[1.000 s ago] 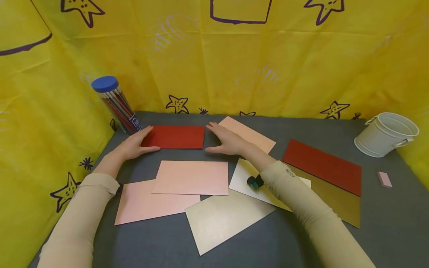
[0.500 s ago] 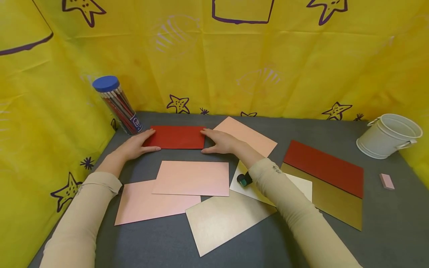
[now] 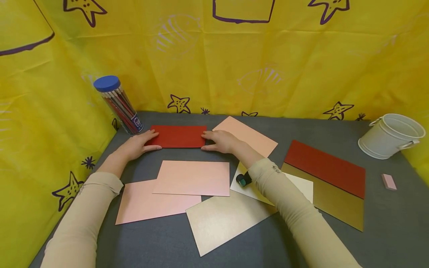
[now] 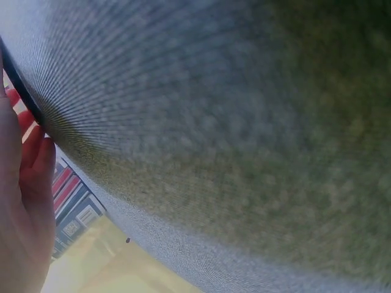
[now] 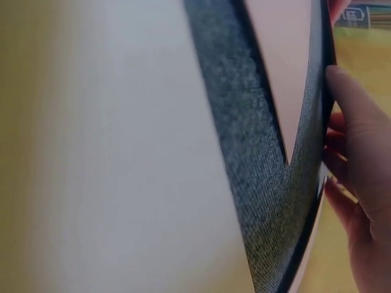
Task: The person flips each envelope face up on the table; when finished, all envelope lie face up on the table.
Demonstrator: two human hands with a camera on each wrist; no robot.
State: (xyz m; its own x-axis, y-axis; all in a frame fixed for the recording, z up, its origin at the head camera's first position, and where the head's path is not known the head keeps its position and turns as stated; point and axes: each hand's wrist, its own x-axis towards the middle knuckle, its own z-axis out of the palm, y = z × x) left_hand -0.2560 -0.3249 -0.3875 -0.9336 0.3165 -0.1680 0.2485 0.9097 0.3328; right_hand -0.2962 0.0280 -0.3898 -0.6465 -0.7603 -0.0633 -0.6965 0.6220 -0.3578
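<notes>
A flat red rectangular board point(image 3: 181, 137) lies near the back of the table, a little left of centre. At its left end is my left hand point(image 3: 132, 146), fingers over the edge and thumb along the near corner. My right hand point(image 3: 224, 141) holds the opposite end the same way, fingertips on the right edge. In the left wrist view, curled fingers point(image 4: 38, 149) reach a dark edge. The right wrist view has the thumb point(image 5: 345, 88) against a dark edge, with fingers curled below it. The undersides of the board are hidden.
Pink boards point(image 3: 196, 178), a pale beige board point(image 3: 228, 223) and a white board point(image 3: 301, 186) lie nearer. Another red board point(image 3: 326, 167) overlaps an olive one point(image 3: 338, 208) at right. A pencil tube point(image 3: 122, 108), white bucket point(image 3: 388, 136) and pink eraser point(image 3: 389, 182) stand around.
My right hand has moved left from beside the red board onto its right end. The left fingers now reach slightly further over the left end.
</notes>
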